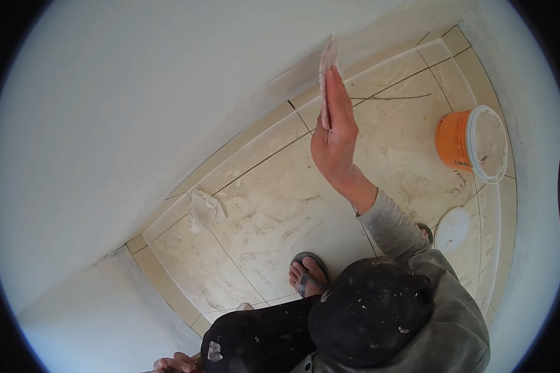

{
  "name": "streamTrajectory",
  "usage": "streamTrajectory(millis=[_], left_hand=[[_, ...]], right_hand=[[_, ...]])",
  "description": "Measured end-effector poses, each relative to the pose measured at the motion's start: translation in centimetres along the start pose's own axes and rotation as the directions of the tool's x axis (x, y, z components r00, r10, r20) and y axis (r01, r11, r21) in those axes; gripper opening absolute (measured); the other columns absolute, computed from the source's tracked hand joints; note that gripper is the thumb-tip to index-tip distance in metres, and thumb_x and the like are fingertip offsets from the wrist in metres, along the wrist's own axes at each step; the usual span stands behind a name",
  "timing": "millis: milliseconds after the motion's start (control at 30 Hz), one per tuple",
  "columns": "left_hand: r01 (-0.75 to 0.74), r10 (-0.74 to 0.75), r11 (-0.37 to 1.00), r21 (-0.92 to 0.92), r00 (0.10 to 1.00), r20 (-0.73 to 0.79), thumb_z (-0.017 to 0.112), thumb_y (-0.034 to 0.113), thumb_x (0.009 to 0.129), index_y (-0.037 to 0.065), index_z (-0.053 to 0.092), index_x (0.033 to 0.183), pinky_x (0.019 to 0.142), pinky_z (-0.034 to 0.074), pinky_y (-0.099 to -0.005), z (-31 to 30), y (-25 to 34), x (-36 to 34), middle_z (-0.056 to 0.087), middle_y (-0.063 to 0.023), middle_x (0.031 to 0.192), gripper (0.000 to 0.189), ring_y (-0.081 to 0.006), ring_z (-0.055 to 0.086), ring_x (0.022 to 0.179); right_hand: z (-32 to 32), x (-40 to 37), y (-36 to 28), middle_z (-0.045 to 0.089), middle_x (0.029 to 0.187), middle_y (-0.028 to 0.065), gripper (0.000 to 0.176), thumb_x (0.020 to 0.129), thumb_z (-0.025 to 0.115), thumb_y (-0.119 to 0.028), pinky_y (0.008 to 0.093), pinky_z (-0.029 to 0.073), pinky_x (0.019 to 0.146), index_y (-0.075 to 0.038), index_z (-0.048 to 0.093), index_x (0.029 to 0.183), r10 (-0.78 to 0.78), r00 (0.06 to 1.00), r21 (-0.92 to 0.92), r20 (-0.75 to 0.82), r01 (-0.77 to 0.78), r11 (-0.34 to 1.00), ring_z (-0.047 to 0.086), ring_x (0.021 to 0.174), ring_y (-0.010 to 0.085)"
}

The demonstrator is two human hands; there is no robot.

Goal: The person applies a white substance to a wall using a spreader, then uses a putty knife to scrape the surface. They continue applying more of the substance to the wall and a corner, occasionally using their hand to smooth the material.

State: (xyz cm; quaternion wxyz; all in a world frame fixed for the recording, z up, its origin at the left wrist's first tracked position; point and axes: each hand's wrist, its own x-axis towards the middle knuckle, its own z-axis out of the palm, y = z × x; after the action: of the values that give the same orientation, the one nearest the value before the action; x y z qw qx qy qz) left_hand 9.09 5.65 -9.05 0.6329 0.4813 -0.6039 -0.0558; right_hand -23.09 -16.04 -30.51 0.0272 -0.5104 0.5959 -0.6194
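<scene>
The right hand is raised before the white wall, fingers straight and close together, holding a thin, whitish pad seen nearly edge-on. By the black-clad left knee, the left hand's fingers curl; I can't tell what they grip. An orange bucket stands right.

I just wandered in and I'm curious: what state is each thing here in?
Floor: smudged
Bucket: open, pale material near the rim
Lid: off, lying on the floor
White scrap: crumpled
Flat piece: held in the right hand
Left hand: fingers curled, partly hidden
Trousers: flecked with white
</scene>
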Motion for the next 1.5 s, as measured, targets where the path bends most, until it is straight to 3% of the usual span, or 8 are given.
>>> streamTrajectory(millis=[333,400,533,600,1000,1233,1300,1500], left_hand=[[0.217,-0.216,0.976,-0.012,0.976,0.021,0.039,0.02,0.102,0.0,0.054,0.125,0.053,0.045,-0.0297,0.7,0.4,0.6,0.058,-0.0285,0.115,0.034,-0.019,0.052,0.062],[-0.202,0.221,0.903,0.38,0.975,-0.006,0.043,0.021,0.1,-0.004,0.056,0.121,0.052,0.043,-0.0287,-1.0,-1.7,-0.4,0.061,-0.0259,0.107,0.035,-0.0179,0.051,0.059],[-0.16,0.207,0.961,0.225,0.958,-0.201,0.049,0.024,0.096,-0.008,0.06,0.115,0.051,0.042,-0.0279,1.8,-0.7,-0.1,0.064,-0.0237,0.1,0.039,-0.0185,0.052,0.057],[0.182,-0.164,0.983,0.006,0.902,-0.398,0.054,0.028,0.092,-0.01,0.062,0.11,0.051,0.043,-0.0281,3.8,1.0,0.8,0.065,-0.0237,0.097,0.042,-0.0196,0.052,0.057],[0.161,-0.176,0.983,-0.086,0.963,-0.206,0.052,0.024,0.093,-0.009,0.059,0.115,0.052,0.046,-0.0319,1.9,0.7,0.9,0.064,-0.0258,0.105,0.041,-0.0221,0.053,0.058],[0.075,-0.085,0.995,-0.057,0.98,-0.18,0.05,0.022,0.095,-0.009,0.058,0.117,0.052,0.047,-0.0318,1.7,0.3,0.4,0.064,-0.0257,0.107,0.04,-0.0224,0.055,0.059],[0.256,-0.286,0.947,-0.196,0.948,-0.142,0.048,0.023,0.095,-0.009,0.058,0.118,0.052,0.047,-0.0306,2.5,1.0,0.7,0.065,-0.0241,0.107,0.041,-0.022,0.054,0.059],[0.243,-0.253,0.961,-0.132,0.965,-0.063,0.045,0.026,0.096,-0.01,0.056,0.12,0.053,0.047,-0.0294,1.7,1.0,0.8,0.065,-0.0221,0.106,0.044,-0.0215,0.055,0.061]], right_hand=[[1.2,-6.8,-6.3,0.039,0.15,0.018,0.063,0.084,0.063,-0.017,0.0596,0.025,0.113,-0.007,0.043,0.144,-0.132,0.867,0.152,0.481,0.066,0.986,0.039,0.135,0.0423],[-1.5,-6.0,-4.3,0.045,0.147,0.0153,0.05,0.091,0.057,-0.027,0.0567,0.027,0.112,-0.009,0.052,0.137,-0.21,0.88,0.068,0.426,0.201,0.977,0.042,0.135,0.0375],[-5.9,-4.7,3.3,0.057,0.139,0.0048,0.039,0.1,0.042,-0.044,0.0484,0.026,0.112,-0.024,0.063,0.126,-0.406,0.868,-0.282,0.285,0.481,0.83,0.045,0.134,0.03],[-6.5,-3.2,6.6,0.057,0.139,0.0021,0.037,0.099,0.043,-0.043,0.0473,0.025,0.112,-0.028,0.063,0.125,-0.483,0.83,-0.326,0.28,0.555,0.765,0.044,0.135,0.0297],[-0.5,-0.2,12.7,0.044,0.151,-0.0012,0.041,0.091,0.059,-0.021,0.0491,0.023,0.117,-0.033,0.06,0.13,-0.536,0.719,-0.433,0.442,0.694,0.575,0.034,0.143,0.0279],[-5.9,-2.6,8.8,0.038,0.155,0.0033,0.055,0.088,0.06,-0.018,0.0496,0.022,0.117,-0.022,0.049,0.142,-0.361,0.78,-0.289,0.512,0.552,0.782,0.032,0.144,0.0292],[-6.9,-2.0,7.5,0.038,0.154,0.0074,0.056,0.088,0.061,-0.014,0.0501,0.025,0.116,-0.016,0.048,0.143,-0.355,0.791,-0.283,0.498,0.535,0.796,0.035,0.143,0.0307],[-6.0,1.0,3.9,0.039,0.151,0.0207,0.05,0.097,0.035,0.004,0.0398,0.03,0.115,0.005,0.034,0.147,-0.005,0.999,0.004,-0.033,0.006,1.0,0.037,0.141,0.0312]])
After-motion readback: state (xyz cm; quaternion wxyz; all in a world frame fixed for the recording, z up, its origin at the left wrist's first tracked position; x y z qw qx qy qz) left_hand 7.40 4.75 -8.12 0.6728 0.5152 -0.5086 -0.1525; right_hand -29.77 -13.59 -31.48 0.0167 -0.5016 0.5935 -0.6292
